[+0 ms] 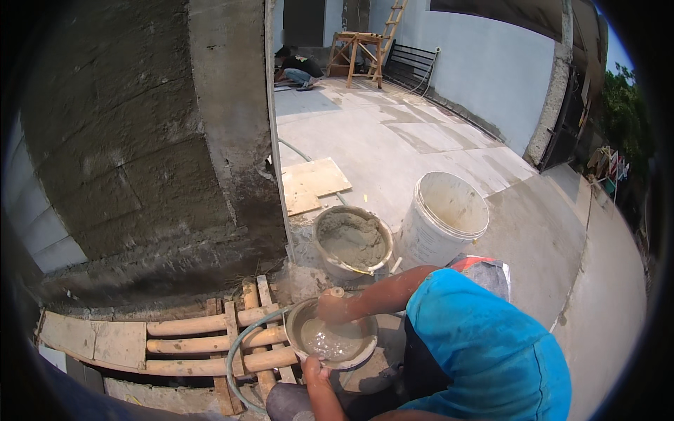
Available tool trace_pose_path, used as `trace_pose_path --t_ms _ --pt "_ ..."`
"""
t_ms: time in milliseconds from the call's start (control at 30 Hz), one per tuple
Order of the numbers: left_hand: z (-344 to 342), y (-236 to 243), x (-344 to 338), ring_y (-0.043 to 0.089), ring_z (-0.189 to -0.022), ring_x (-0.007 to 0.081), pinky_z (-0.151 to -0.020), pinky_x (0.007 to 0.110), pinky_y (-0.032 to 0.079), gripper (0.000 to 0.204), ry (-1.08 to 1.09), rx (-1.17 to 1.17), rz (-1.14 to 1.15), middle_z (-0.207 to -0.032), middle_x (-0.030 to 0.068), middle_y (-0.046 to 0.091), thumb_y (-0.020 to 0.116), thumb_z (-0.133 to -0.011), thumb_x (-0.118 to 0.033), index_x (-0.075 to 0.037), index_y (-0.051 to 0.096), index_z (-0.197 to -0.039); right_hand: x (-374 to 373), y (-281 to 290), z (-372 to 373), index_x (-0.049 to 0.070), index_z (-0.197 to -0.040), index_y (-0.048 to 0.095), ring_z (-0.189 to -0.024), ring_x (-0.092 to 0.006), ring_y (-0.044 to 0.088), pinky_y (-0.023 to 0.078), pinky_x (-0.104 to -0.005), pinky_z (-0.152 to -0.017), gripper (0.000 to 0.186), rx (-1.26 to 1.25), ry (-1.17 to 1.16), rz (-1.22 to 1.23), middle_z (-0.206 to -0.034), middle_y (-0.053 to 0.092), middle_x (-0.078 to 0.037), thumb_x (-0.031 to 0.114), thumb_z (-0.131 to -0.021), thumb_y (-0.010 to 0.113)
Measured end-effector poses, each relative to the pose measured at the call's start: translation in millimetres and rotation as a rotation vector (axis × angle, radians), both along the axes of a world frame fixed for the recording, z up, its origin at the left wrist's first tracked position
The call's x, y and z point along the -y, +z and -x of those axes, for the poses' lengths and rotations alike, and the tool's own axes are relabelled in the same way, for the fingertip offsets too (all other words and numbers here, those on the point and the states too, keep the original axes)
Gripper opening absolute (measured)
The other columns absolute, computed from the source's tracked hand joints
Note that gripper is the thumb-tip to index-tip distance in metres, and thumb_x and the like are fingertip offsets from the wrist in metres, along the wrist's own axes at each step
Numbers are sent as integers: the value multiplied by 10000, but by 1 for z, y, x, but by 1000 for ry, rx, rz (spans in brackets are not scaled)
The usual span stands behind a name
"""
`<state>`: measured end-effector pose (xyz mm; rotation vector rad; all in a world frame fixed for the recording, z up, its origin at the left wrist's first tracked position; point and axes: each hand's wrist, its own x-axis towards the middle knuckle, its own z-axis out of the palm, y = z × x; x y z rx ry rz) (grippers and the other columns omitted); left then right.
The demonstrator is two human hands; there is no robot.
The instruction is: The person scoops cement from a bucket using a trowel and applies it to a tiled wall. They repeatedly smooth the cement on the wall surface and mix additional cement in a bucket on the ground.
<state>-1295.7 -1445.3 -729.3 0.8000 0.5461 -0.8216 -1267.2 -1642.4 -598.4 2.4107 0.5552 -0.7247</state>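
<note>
My right hand (334,307) is closed round a tool with a rounded wooden handle end (337,291). Its working end is hidden below the fist, so I cannot tell its kind. The fist is over the far side of a round bucket (298,342) with wet grey slurry (337,342) inside. My left hand (315,368) grips the bucket's near rim. Just beyond stands a second bucket (324,257) heaped with thick grey mortar (351,236).
A tall white bucket (432,235) stands to the right. Left are wooden poles (189,346) and a curving hose (233,358). Boards (316,182) lie beside the wall edge. Farther back, another person (300,69) crouches near a wooden trestle (358,45).
</note>
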Motion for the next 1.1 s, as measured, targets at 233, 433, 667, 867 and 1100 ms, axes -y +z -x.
trace_pose_path --t_ms 233,433,667,867,1100 --pt "6 7 -6 624 -939 356 -843 568 574 673 65 66 -72 -1107 169 541 439 -702 118 23 433 -1367 18 76 44 93 -957 763 -847 -348 711 528 -524 -657 275 -217 -342 -349 -903 734 -141 291 -815 635" --pt "4 27 -14 621 -1014 377 -848 591 572 643 -30 98 -54 -1153 187 540 429 -728 109 1 431 -1362 11 99 77 79 -932 764 -803 -363 721 545 -514 -670 295 -100 -644 -600 -872 739 -172 308 -832 606" --pt "9 19 -13 655 -1022 368 -803 537 598 620 28 -9 -15 -1209 206 584 501 -790 62 -13 458 -1404 7 82 87 31 -952 750 -869 -360 740 569 -501 -720 345 28 -410 -403 -901 745 -194 322 -857 592" --pt "24 38 -15 692 -864 305 -618 412 603 558 -16 7 -213 -1111 193 632 592 -789 93 39 510 -1338 4 86 70 27 -1003 749 -899 -362 740 566 -506 -715 344 -37 -654 -488 -924 747 -191 294 -844 604" --pt "13 53 -14 673 -808 326 -606 442 579 488 -16 35 -283 -998 185 606 553 -742 114 71 523 -1227 -2 44 83 -13 -1001 734 -904 -376 735 563 -511 -755 386 -88 -615 -445 -958 745 -204 307 -865 567"
